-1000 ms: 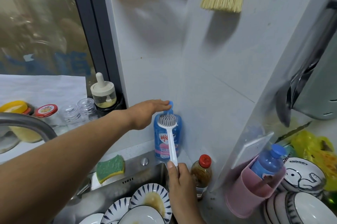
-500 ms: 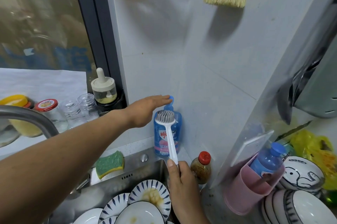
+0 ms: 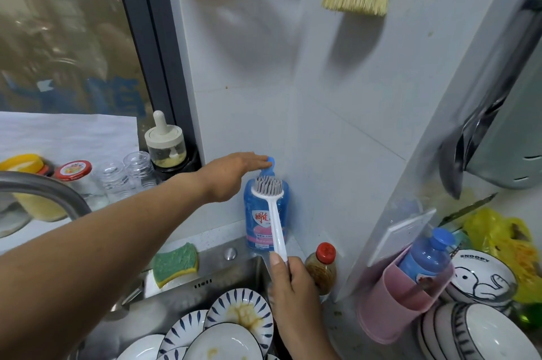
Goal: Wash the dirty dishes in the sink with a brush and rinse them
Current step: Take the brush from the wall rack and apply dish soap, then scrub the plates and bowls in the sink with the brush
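The steel sink (image 3: 181, 298) spreads below both your hands. Its near part is filled with overlapping blue-and-white dirty plates (image 3: 205, 342), just left of your right wrist, one of them smeared with yellow-brown sauce. To the right of your right hand, a pink holder (image 3: 401, 304) stands on the counter with a blue bottle (image 3: 425, 260) inside it. Your left hand (image 3: 231, 174) reaches forward with its fingers straight and together, the tips lying flat on the blue pump top of the dish soap bottle (image 3: 258, 221). That bottle stands upright in the wall corner behind the sink rim. Your right hand (image 3: 293, 286) is wrapped round the lower end of the white handle of the brush (image 3: 275, 219), thumb laid along it. The brush points up and away from you, its grey bristle head in front of the bottle's neck, right under your left fingertips. A green-and-yellow sponge (image 3: 174, 264) lies on the sink ledge beneath your left forearm. A small brown bottle (image 3: 321, 270) with a red cap stands just right of your right hand.
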A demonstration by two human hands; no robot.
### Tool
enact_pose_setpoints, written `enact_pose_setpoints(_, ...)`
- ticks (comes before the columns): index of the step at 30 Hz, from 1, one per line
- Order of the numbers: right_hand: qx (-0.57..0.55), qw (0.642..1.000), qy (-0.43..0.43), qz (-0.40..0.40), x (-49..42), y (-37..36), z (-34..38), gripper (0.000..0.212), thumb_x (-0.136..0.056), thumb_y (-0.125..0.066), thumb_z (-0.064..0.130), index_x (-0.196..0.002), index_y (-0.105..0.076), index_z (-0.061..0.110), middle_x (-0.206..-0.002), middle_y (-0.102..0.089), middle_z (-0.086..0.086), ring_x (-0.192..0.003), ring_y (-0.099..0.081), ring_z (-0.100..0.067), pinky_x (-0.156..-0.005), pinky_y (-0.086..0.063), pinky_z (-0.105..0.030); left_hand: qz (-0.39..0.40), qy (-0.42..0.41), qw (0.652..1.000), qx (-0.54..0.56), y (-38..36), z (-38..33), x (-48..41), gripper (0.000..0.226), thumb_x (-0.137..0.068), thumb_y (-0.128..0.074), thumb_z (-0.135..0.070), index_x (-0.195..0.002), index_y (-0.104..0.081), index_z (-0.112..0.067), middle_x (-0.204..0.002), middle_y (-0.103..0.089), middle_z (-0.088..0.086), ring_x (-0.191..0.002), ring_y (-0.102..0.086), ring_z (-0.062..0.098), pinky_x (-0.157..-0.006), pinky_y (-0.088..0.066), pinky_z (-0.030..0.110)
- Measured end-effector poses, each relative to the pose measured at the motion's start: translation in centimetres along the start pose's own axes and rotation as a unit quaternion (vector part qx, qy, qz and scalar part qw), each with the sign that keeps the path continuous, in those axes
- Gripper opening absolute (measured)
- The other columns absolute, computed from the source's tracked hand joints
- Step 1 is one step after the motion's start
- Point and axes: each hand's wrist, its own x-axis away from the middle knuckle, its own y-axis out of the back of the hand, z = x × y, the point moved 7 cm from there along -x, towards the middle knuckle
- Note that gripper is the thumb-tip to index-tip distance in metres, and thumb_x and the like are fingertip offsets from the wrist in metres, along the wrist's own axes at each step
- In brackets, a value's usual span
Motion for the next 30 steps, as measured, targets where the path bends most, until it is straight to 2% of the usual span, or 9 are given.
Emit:
enact_pose_setpoints(5,0.013,0.998,0.057,-0.004,1.9,1.4,0.4,0.037,-0.102,-0.048,0.046,-0.079,-0.051,0.017,-0.064,-0.049,0.002,-0.057,-0.047,-0.006,-0.055,-0.037,-0.021,-0.118,0.064,0.982,0.135,-1.1,1.2,4.0,0.073,-0.094,-0.036,0.015,-0.157,-0.035,-0.022,-0.157,-0.04,-0.004,-0.143,-0.04,0.012,-0.119,-0.028,0.025)
enact_pose_setpoints(9,0.015,0.997,0.066,0.026,3.7,1.6,-1.1,0.04,-0.098,-0.047,0.058,-0.081,-0.051,0.023,-0.064,-0.05,-0.001,-0.058,-0.05,-0.013,-0.057,-0.042,-0.032,-0.105,0.174,0.935,0.29,-7.6,3.8,10.3,0.05,-0.099,-0.05,0.004,-0.146,-0.051,-0.015,-0.129,-0.063,0.003,-0.114,-0.065,0.019,-0.103,-0.051,0.035)
enact_pose_setpoints(13,0.015,0.993,0.065,0.094,6.2,0.9,-3.2,0.038,-0.098,-0.049,0.058,-0.081,-0.051,0.024,-0.059,-0.05,0.001,-0.052,-0.048,-0.015,-0.053,-0.041,-0.036,0.007,0.33,0.853,0.404,-18.1,6.5,19.7,0.01,-0.099,-0.058,-0.002,-0.098,-0.067,-0.007,-0.092,-0.067,0.011,-0.074,-0.062,0.022,-0.065,-0.053,0.028)
enact_pose_setpoints(16,-0.002,0.988,0.049,0.145,8.0,0.6,-4.4,0.028,-0.098,-0.052,0.047,-0.08,-0.056,0.026,-0.068,-0.064,-0.005,-0.053,-0.056,-0.019,-0.054,-0.048,-0.032,0.023,0.481,0.775,0.409,-25.4,8.8,27.1,0.014,-0.098,-0.06,-0.005,-0.084,-0.064,-0.002,-0.072,-0.06,0.015,-0.061,-0.054,0.023,-0.056,-0.044,0.028)
enact_pose_setpoints(20,0.007,0.979,-0.002,0.203,9.6,-0.2,-6.5,0.027,-0.089,-0.055,0.051,-0.091,-0.061,0.025,-0.085,-0.073,-0.007,-0.062,-0.069,-0.029,-0.058,-0.057,-0.038,0.035,0.568,0.703,0.426,-31.0,8.4,32.2,0.014,-0.098,-0.063,-0.014,-0.088,-0.055,-0.009,-0.081,-0.057,0.013,-0.068,-0.055,0.025,-0.061,-0.047,0.03)
enact_pose_setpoints(22,0.028,0.972,-0.037,0.232,10.1,-0.7,-7.8,0.031,-0.09,-0.059,0.049,-0.099,-0.059,0.02,-0.092,-0.076,-0.003,-0.064,-0.072,-0.032,-0.058,-0.058,-0.039,0.031,0.57,0.692,0.441,-31.9,7.3,32.6,0.015,-0.099,-0.065,-0.02,-0.096,-0.051,-0.015,-0.093,-0.061,0.009,-0.072,-0.06,0.022,-0.053,-0.051,0.024)
enact_pose_setpoints(24,0.049,0.961,-0.066,0.265,10.4,-1.3,-8.9,0.017,-0.095,-0.063,0.041,-0.099,-0.056,0.025,-0.094,-0.076,-0.002,-0.064,-0.072,-0.032,-0.058,-0.056,-0.037,0.031,0.56,0.69,0.458,-32.8,7.1,32.1,0.026,-0.097,-0.068,-0.024,-0.115,-0.052,-0.014,-0.111,-0.063,0.011,-0.078,-0.066,0.02,-0.047,-0.052,0.02)
enact_pose_setpoints(28,0.156,0.934,-0.074,0.313,10.6,-2.7,-10.7,0.019,-0.099,-0.06,0.04,-0.083,-0.051,0.043,-0.085,-0.075,-0.002,-0.052,-0.062,-0.02,-0.051,-0.049,-0.03,0.051,0.542,0.717,0.436,-34.4,7.6,31.3,0.034,-0.095,-0.07,-0.023,-0.122,-0.061,-0.003,-0.111,-0.069,0.015,-0.095,-0.071,0.03,-0.078,-0.062,0.038)
enact_pose_setpoints(30,0.213,0.925,-0.072,0.305,10.3,-3.0,-11.7,0.015,-0.097,-0.061,0.047,-0.089,-0.051,0.04,-0.08,-0.074,0.0,-0.059,-0.066,-0.017,-0.059,-0.055,-0.034,0.052,0.552,0.696,0.456,-35.3,7.6,31.6,0.026,-0.095,-0.067,-0.014,-0.117,-0.06,-0.001,-0.113,-0.069,0.022,-0.096,-0.071,0.036,-0.083,-0.062,0.049)
